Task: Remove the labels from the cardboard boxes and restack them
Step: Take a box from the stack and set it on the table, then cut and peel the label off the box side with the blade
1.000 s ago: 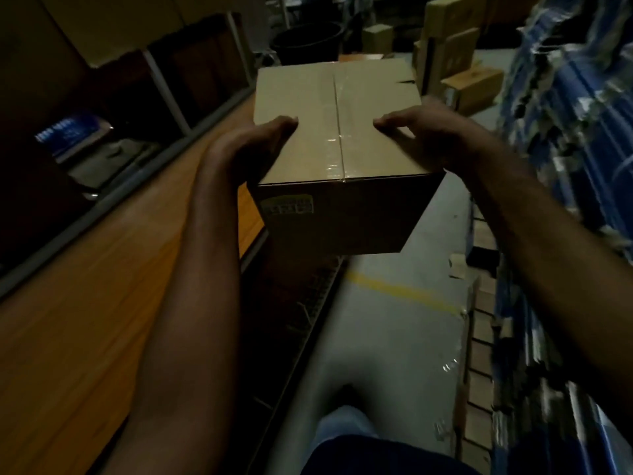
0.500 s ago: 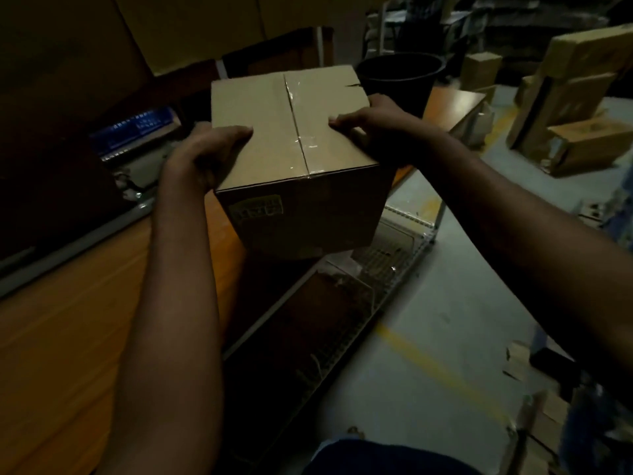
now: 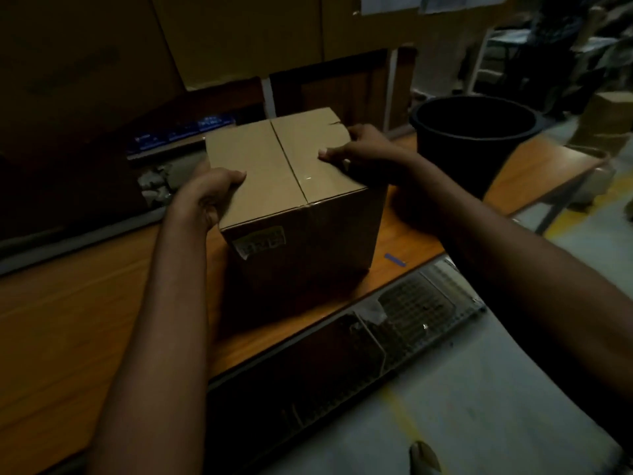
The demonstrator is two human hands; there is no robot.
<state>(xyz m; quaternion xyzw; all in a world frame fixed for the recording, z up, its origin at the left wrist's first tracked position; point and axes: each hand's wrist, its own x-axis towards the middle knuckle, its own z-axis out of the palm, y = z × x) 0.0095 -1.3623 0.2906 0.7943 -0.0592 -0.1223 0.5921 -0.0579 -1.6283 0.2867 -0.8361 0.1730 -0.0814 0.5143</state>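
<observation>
two hands, left hand [image 3: 209, 193] and right hand [image 3: 359, 149], clasp the sealed brown cardboard box [image 3: 294, 200] from both sides on the orange wooden table [image 3: 68, 320], probably steadying it so the front white label [image 3: 262, 242] faces the person.

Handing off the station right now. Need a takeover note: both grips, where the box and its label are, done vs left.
Left grip: holds the brown cardboard box at its left top edge, thumb on top.
Right grip: holds the box's right top edge, thumb on top.
Box: upright, taped seam up, at the orange-brown wooden table, left of the black round bucket. Cannot tell if it rests fully on the table.
Pale label: stuck on the near face, upper left corner.
Done: nothing peeled on this box.
Left: peel the label, then restack. No stack in view.
</observation>
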